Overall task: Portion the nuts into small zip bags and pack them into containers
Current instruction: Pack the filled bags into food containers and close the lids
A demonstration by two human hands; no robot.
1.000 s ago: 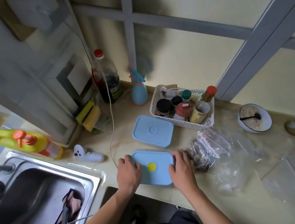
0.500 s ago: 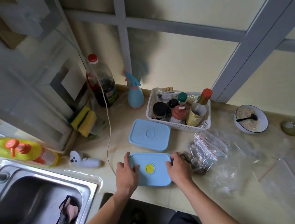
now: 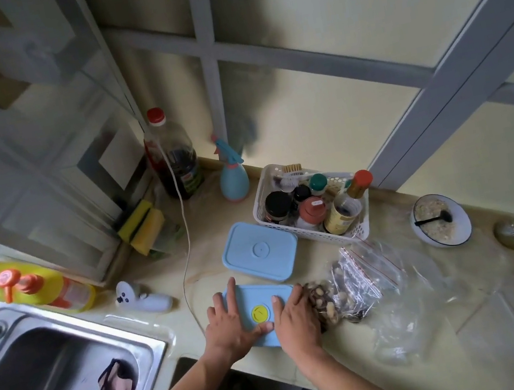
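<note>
The light-blue rectangular plastic container with a yellow valve in its lid (image 3: 262, 312) lies on the pale surface (image 3: 478, 327), long axis running left to right between both hands. The left hand (image 3: 228, 323) and right hand (image 3: 296, 320) press flat, straight fingers (image 3: 232, 293) on the lid, the clear zip bag of nuts (image 3: 341, 293) just right of the right fingers. Half a second ago the hands sat at the lid's ends; now both reach inward toward the valve.

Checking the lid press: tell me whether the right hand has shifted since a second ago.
Yes. The right hand slid leftward onto the blue lid, closer to its yellow valve.
</note>
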